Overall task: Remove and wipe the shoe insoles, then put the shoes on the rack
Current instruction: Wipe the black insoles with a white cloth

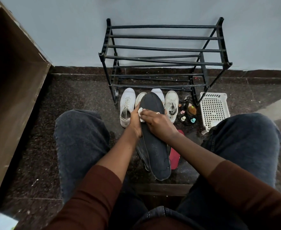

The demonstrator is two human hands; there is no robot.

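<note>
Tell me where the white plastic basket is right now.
The white plastic basket sits on the floor at right, beside the black shoe rack's right legs, by the person's right knee.

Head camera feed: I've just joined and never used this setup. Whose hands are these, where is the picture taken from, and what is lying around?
There is no machine here. A person wears one wide camera on the head, looking down past their knees to the floor.

The left hand grips the edge of a dark insole. The right hand presses a small white cloth against it, wiping.

On the floor under it lie another dark insole and a red one. Beyond them stand white shoes, partly hidden by the insole. Behind is a black rack with no shoes on it yet. To the right sit small bottles and a white basket.
</note>
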